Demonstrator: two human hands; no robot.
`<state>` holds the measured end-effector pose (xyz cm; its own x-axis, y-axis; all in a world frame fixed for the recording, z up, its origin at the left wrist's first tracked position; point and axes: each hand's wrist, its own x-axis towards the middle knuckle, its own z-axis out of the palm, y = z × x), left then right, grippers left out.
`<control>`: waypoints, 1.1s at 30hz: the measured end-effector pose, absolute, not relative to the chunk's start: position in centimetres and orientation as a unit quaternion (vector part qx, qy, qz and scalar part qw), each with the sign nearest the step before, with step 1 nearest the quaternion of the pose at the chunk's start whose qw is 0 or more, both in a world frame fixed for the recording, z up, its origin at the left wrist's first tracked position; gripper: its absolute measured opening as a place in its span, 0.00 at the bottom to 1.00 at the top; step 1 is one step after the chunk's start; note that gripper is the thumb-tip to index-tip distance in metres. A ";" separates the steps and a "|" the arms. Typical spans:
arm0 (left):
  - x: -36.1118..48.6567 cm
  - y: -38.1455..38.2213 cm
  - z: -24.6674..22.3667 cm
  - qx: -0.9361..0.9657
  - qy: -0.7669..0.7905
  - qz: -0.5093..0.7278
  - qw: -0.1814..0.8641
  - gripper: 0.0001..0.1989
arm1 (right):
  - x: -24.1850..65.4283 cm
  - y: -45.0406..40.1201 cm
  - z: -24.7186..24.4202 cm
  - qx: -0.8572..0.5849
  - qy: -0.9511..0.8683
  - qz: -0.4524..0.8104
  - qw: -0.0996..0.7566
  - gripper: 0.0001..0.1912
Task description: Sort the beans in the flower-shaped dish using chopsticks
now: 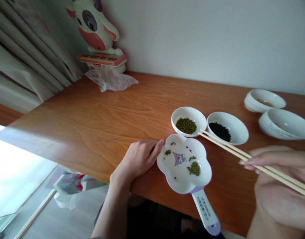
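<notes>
My right hand (282,186) is closed around a pair of wooden chopsticks (232,149). Their tips are together over the rim of a white bowl (176,116) of green mung beans (186,125). A second white bowl (238,127), touching the first, contains black beans (219,131). In front lies a white flower-shaped dish (172,174) with a purple rim, a printed cartoon figure and a long handle (204,210) reaching past the table edge. Small clusters of green beans (194,168) are scattered in it. My left hand (140,157) rests curled on the table, thumb at the dish's left rim; its fingertips are hidden.
Two more white bowls (269,122) with a few light-coloured bits stand at the right. A cow-shaped toy keyboard (102,59) and a crumpled plastic bag (114,80) are at the back left of the wooden table (92,122). Curtains (30,49) hang on the left.
</notes>
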<state>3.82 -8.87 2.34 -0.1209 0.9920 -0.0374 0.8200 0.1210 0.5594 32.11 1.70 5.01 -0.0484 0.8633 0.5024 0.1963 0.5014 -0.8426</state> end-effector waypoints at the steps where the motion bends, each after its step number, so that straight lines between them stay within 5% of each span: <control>1: 3.8 -8.9 2.4 0.628 0.722 0.205 0.207 0.27 | 32.4 1.6 5.3 -0.384 -0.686 0.317 0.531 0.41; 5: 4.0 -8.9 2.4 0.628 0.722 0.204 0.207 0.26 | 32.0 1.1 5.9 -0.367 -0.768 0.408 0.329 0.45; 8: 4.0 -9.0 2.4 0.629 0.720 0.206 0.208 0.26 | 31.2 0.9 5.6 -0.311 -0.785 0.464 0.267 0.40; 33: 3.8 -9.1 2.2 0.627 0.717 0.215 0.214 0.25 | 30.2 1.1 4.6 -0.280 -0.784 0.485 0.268 0.39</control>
<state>3.81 -9.06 2.24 -0.1213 0.9919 -0.0385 0.8077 0.1212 0.5770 30.19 1.06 4.62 -0.7000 0.6985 0.1487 0.1793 0.3735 -0.9101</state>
